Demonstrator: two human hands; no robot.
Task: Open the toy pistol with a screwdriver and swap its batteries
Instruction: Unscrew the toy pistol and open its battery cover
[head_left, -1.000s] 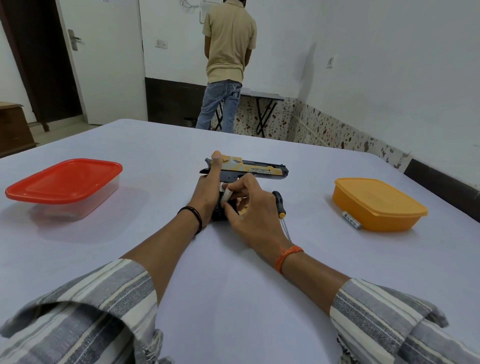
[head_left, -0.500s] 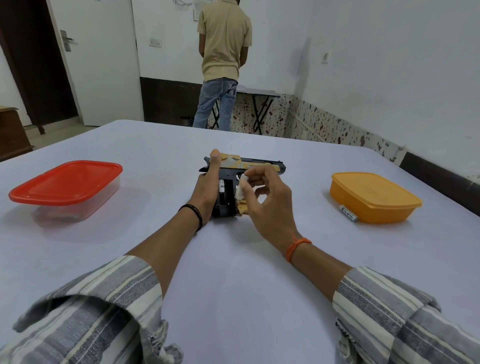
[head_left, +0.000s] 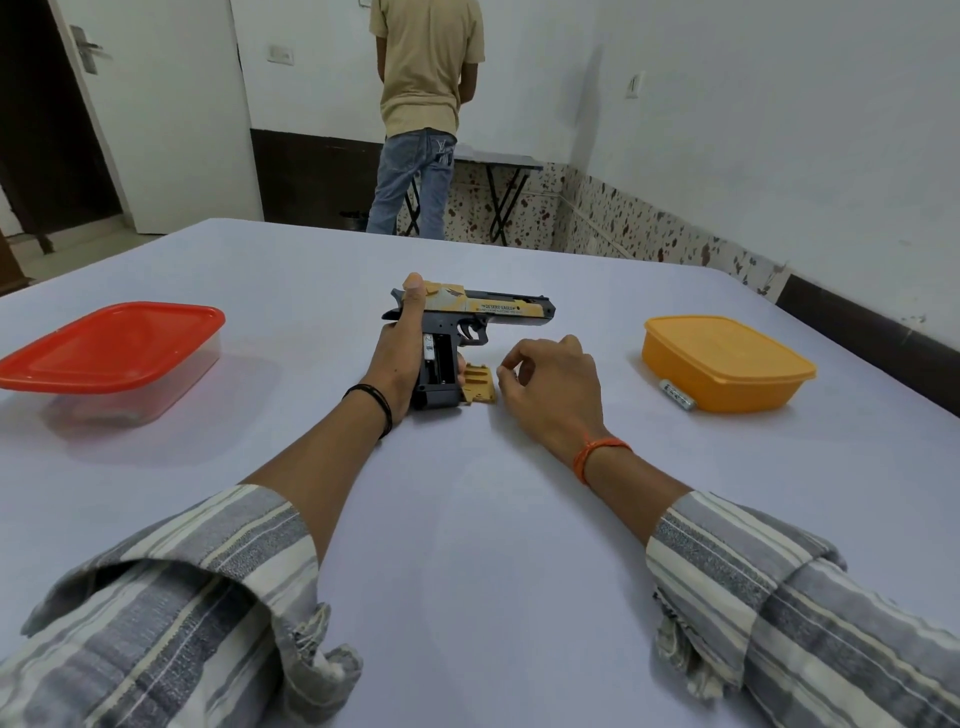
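- Toy pistol lies flat on counter, barrel pointing toward its right edge.
- Left hand grip wraps its handle; right hand grip curls, contents unclear.
- One battery, two containers.

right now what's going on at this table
A person is partway through a battery swap on a toy pistol lying on the table. Their left hand holds it down by the grip, whose battery compartment is open with one battery visible inside. The tan cover lies beside it. The right hand hovers just right of the cover, fingers curled; whether it holds anything is hidden. A loose battery lies against the orange container.
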